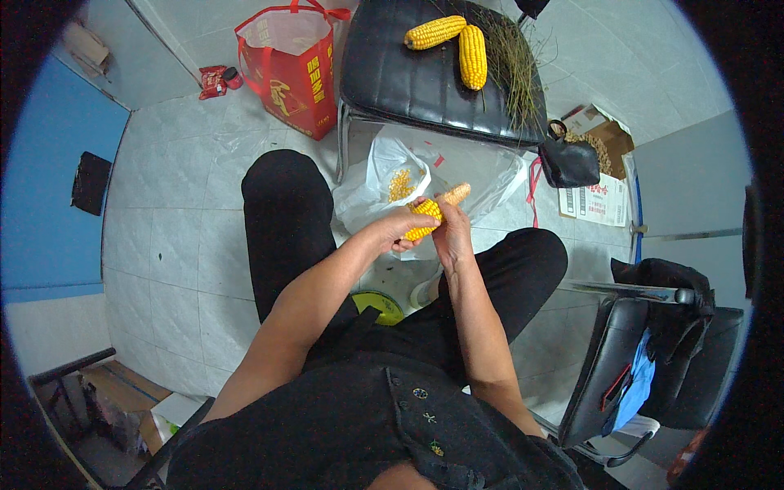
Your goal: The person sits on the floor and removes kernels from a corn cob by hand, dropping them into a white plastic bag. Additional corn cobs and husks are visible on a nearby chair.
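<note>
A yellow ear of corn (424, 228), its kernels still on, lies in my left hand (392, 229), with the thumb across it. My right hand (453, 236) grips a pale, bare corncob (456, 194) that points up and away. The two meet between my fingers; whether they are separate pieces is hidden there. Just beyond my hands, a white plastic bag (355, 199) sits open on the floor, with loose yellow kernels (401, 185) inside. Two more ears, one lying sideways (435, 32) and one lengthwise (472, 58), touch at their ends on a black padded chair seat (398, 86).
Dry stalks (514, 67) lie along the seat's right side. A red shopping bag (294, 79) stands left of it. On the right are a small black bag (569, 160), a cardboard box (612, 138) and a black chair (603, 373). Between my legs sits a green round object (383, 306).
</note>
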The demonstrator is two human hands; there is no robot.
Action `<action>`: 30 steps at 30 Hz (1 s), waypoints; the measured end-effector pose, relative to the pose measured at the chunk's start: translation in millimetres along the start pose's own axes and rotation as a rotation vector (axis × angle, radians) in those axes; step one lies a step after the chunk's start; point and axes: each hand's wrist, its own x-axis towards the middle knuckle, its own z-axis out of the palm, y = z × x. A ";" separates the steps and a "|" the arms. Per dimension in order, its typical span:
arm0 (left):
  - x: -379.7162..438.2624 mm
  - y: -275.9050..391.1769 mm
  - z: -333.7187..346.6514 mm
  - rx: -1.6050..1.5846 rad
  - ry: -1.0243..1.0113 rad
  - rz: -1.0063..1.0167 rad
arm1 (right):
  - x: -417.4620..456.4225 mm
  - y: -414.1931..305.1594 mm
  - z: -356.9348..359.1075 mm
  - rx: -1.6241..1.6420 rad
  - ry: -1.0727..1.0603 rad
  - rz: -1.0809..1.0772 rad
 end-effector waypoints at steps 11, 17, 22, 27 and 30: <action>-3.0 -0.7 4.8 -0.015 -0.028 -0.005 | 1.1 -0.6 -2.9 0.127 -0.003 0.061; -5.0 6.9 -0.2 -0.122 -0.131 -0.020 | -8.4 -12.2 11.8 0.200 -0.228 0.021; 0.1 1.3 -5.0 -0.120 -0.157 0.004 | -5.9 -11.7 11.5 0.155 -0.225 0.026; -7.2 2.6 8.1 -0.018 -0.109 0.066 | 7.1 0.9 -10.9 0.079 -0.084 0.042; -6.7 1.6 6.9 -0.033 -0.115 0.050 | 5.4 1.2 -8.5 0.129 -0.094 0.071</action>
